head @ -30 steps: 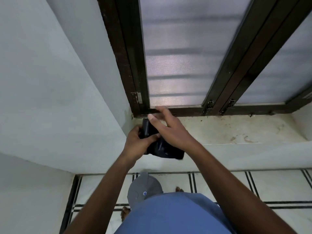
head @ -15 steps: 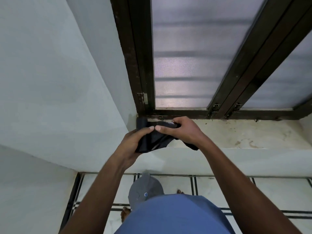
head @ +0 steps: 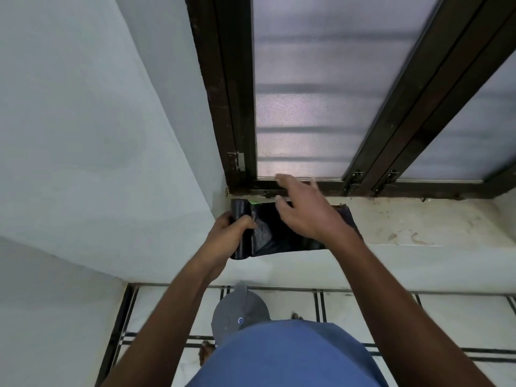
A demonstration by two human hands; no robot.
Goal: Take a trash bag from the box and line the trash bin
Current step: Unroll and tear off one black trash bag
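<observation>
Our left hand (head: 229,233) grips the black bag roll (head: 241,219). Our right hand (head: 304,213) is open above the bag (head: 279,233), maybe touching it. If we pull hard, it could rip.

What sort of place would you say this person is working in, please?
Probably a room in a home, at a window: a dark-framed frosted window, a stained white sill below it, and a tiled floor with dark lines.
</observation>
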